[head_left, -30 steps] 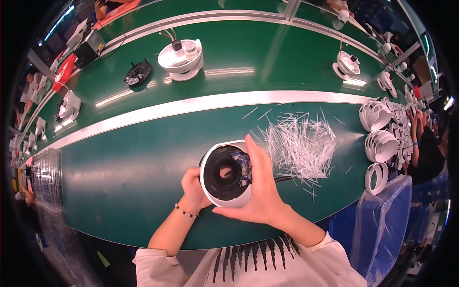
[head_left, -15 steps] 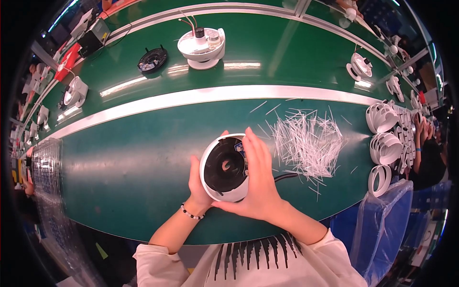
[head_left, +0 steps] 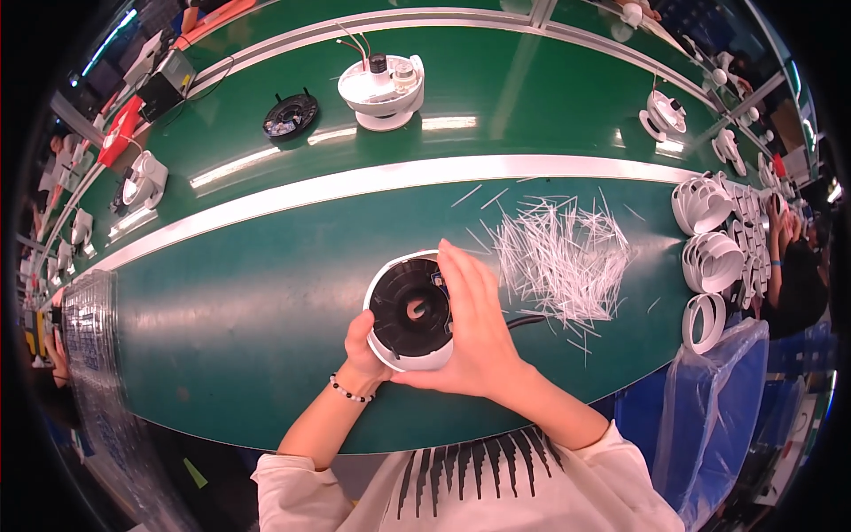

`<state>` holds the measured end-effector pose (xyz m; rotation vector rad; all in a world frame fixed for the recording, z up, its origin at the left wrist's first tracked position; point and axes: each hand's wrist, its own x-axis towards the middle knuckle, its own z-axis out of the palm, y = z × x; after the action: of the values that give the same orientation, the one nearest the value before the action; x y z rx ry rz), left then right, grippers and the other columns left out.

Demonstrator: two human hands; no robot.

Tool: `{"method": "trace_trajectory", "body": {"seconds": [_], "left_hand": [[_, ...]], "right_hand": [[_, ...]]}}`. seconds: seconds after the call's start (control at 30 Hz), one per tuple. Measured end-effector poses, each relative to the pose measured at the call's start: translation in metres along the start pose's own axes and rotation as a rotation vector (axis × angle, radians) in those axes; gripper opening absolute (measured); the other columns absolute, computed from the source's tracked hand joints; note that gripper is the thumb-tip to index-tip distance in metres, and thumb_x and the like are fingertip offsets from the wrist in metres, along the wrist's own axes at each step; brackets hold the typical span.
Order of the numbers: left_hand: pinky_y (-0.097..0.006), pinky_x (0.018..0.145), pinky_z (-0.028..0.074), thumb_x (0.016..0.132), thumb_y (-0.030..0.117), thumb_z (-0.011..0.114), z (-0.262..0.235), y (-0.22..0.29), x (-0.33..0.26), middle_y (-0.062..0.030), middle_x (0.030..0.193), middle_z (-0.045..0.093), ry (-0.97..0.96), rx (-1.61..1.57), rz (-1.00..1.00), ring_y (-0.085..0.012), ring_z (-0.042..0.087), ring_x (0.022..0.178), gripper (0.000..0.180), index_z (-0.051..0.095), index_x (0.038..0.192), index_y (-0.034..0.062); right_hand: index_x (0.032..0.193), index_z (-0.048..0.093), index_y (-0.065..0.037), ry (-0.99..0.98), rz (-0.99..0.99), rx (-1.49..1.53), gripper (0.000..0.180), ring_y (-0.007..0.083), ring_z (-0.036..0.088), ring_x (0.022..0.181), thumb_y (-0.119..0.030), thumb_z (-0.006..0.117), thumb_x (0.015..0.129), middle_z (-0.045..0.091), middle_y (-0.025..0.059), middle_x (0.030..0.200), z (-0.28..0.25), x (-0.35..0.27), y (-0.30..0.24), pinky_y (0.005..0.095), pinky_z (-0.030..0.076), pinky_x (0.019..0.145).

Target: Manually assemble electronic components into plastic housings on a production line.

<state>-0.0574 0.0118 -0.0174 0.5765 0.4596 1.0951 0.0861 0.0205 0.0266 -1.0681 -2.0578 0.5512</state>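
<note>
Between both my hands, above the green work mat, is a round white housing (head_left: 424, 362) with a black ribbed disc (head_left: 403, 306) set in its open face. The disc has a hole in its middle, and a bit of small circuitry shows near its right edge. My left hand (head_left: 362, 351) cups the housing from the lower left, thumb on the side, other fingers hidden beneath. My right hand (head_left: 479, 328) is wrapped over the right side, fingertips at the upper rim and thumb along the bottom. Right of that hand, a black cable end (head_left: 526, 320) sticks out.
A pile of thin white sticks (head_left: 563, 257) lies to the right. White rings (head_left: 705, 324) stand stacked at the mat's right edge. Beyond a pale rail (head_left: 355, 193), a white camera-like unit (head_left: 381, 93) and a black disc part (head_left: 291, 115) sit on a green surface. Clear plastic trays (head_left: 93, 328) are left.
The housing has moved slightly left within my grasp area, and its black disc looks turned a little. A left fingertip seen above the far rim is now out of sight.
</note>
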Motion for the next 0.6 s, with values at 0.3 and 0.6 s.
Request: {"method": "trace_trajectory", "body": {"seconds": [0.3,0.6], "left_hand": [[-0.038,0.093,0.039,0.069,0.047,0.044,0.017,0.007,0.005,-0.0161,0.122,0.042,0.101,-0.088,0.150,-0.0263,0.045,0.110,0.073,0.034,0.124,0.0008],[-0.037,0.093,0.038,0.086,0.044,0.032,-0.006,0.020,0.018,-0.0104,0.116,0.050,0.426,0.002,0.244,-0.0243,0.047,0.107,0.052,0.041,0.120,0.0047]], "right_hand": [[0.127,0.021,0.003,0.110,0.037,-0.041,0.105,0.0433,0.023,0.121,-0.044,0.076,0.051,0.022,0.0262,0.132,0.015,-0.010,-0.008,0.0501,0.023,0.094],[0.123,0.036,-0.002,0.059,0.074,-0.011,0.075,0.0409,0.026,0.120,-0.029,0.071,0.062,0.027,0.0216,0.132,-0.060,-0.052,-0.002,0.0521,0.023,0.096]]}}
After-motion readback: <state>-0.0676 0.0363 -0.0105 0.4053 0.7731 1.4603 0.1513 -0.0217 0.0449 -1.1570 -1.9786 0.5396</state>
